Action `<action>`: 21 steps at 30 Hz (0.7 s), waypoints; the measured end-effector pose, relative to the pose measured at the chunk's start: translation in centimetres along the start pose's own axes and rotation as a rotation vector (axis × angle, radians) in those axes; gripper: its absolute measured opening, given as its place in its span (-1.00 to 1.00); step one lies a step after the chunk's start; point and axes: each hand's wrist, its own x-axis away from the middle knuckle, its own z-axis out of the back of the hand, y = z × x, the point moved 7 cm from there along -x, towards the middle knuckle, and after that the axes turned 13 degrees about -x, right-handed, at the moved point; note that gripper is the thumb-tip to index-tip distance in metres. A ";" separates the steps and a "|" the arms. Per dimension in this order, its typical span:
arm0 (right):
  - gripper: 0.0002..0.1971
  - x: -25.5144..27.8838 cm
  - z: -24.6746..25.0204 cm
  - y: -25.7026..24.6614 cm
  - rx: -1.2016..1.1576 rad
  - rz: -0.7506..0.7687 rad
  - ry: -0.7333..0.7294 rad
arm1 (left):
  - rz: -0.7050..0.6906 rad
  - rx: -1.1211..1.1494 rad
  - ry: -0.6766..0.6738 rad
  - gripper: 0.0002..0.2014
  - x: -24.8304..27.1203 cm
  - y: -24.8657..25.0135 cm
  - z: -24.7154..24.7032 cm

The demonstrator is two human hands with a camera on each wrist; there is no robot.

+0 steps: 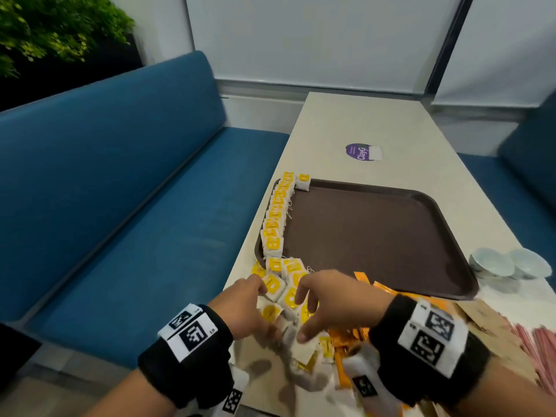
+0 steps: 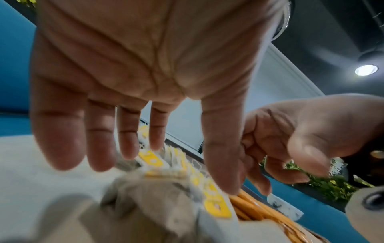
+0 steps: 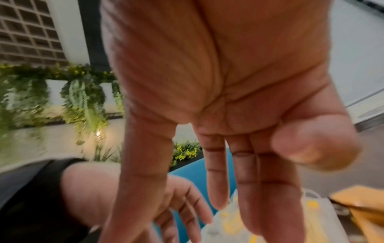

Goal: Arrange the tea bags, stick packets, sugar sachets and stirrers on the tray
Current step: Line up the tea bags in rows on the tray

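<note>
A brown tray (image 1: pixel 376 236) lies on the pale table, and a row of yellow-tagged tea bags (image 1: pixel 276 215) stands along its left rim. More tea bags are heaped in a loose pile (image 1: pixel 285 293) at the tray's near left corner. My left hand (image 1: pixel 261 296) hovers over the pile's left side with straight fingers (image 2: pixel 129 143) and holds nothing. My right hand (image 1: pixel 304 308) spreads over the pile's right side, fingers (image 3: pixel 259 189) extended and empty. Orange stick packets (image 1: pixel 349 335) lie under my right wrist. Brown sugar sachets (image 1: pixel 487 323) and pink stirrers (image 1: pixel 541 347) lie at the near right.
Pale bowls (image 1: pixel 508 266) sit just off the tray's right near corner. A purple sticker (image 1: pixel 361 152) is on the table beyond the tray. A blue bench (image 1: pixel 120 206) runs along the table's left edge, close to the tea bag pile.
</note>
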 end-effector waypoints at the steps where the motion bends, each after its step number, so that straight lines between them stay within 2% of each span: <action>1: -0.35 0.3 -1.1 0.0 0.060 0.010 -0.016 | 0.002 0.001 -0.016 -0.24 0.1 0.2 -0.5; 3: -0.28 0.6 -3.1 -0.1 0.182 0.020 -0.025 | -0.008 -0.022 -0.031 -0.19 0.3 0.8 -1.5; 5: -0.26 0.5 -4.8 -0.3 0.327 0.037 -0.034 | -0.040 -0.119 -0.005 -0.24 0.1 1.6 -2.2; 9: -0.53 0.3 -6.6 -1.2 0.475 0.097 0.031 | -0.107 -0.292 0.032 -0.36 -0.1 2.8 -3.2; 12: -0.58 0.4 -6.7 -1.3 0.470 0.112 0.076 | -0.126 -0.312 0.045 -0.41 -0.1 2.8 -3.1; 17: -0.58 0.3 -6.7 -0.9 0.363 0.096 0.125 | -0.143 -0.177 0.014 -0.51 -0.6 2.3 -3.0; 21: -0.67 0.1 -5.9 -0.3 0.257 0.055 0.215 | -0.137 -0.074 0.055 -0.56 -0.7 1.8 -3.1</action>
